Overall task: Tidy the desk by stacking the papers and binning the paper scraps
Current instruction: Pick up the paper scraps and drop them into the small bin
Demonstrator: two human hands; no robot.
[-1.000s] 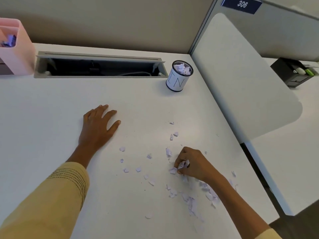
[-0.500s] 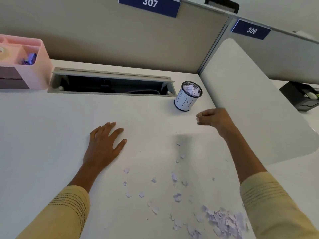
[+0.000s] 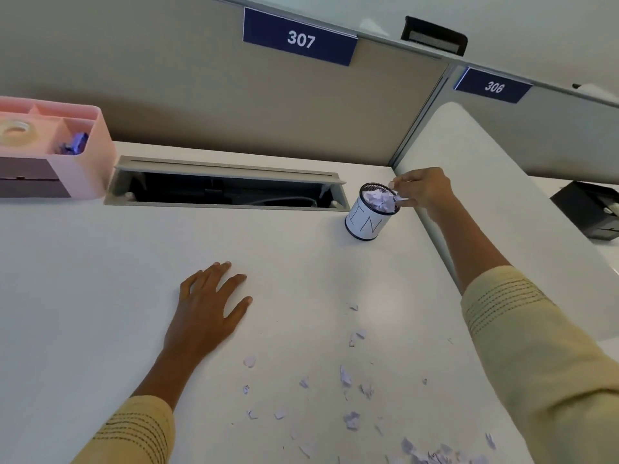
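A: Your right hand (image 3: 422,190) hangs over the mesh bin (image 3: 372,212) at the bench's (image 3: 83,279) back corner, grip pinched on a few paper scraps (image 3: 399,199).

B: And the left hand (image 3: 207,308)?

A: Flat, fingers spread, holding nothing. The bin looks heaped; release carelessly and pieces could slide off the pile. Many loose scraps (image 3: 351,419) remain near you.

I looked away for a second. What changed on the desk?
The right hand carried pinched scraps from the pile near the desk's front up to the bin, now holding them over its rim. The left hand stayed flat on the desk; the bin stayed put.
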